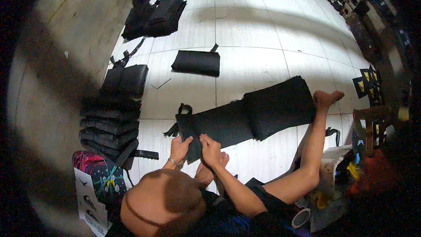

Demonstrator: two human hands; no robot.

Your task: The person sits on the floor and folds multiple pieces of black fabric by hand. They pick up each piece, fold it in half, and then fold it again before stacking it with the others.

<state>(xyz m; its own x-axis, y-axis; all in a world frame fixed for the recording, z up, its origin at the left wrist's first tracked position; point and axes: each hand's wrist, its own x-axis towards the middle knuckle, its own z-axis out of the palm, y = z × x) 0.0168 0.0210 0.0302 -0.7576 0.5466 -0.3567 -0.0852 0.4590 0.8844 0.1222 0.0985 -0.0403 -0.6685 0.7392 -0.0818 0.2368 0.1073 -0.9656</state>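
Observation:
Across the tiled floor before me lies a long strip of layered black fabric pieces [223,121], with a wider stack of black panels [279,108] at its right end. My left hand [179,149] pinches the left end of the strip between thumb and fingers; a bracelet is on that wrist. Just to its right, my right hand [210,148] has its fingertips pressed together on the same fabric, near a fold. A looped black strap [185,108] sticks out at the strip's upper left corner.
A folded black bundle [196,63] lies farther out. At left stand a pile of folded black pieces [110,121], another bundle [126,79] and a patterned bundle tied with string [107,177]. More black fabric [154,16] lies beyond. My bare foot [327,98] is beside the panels.

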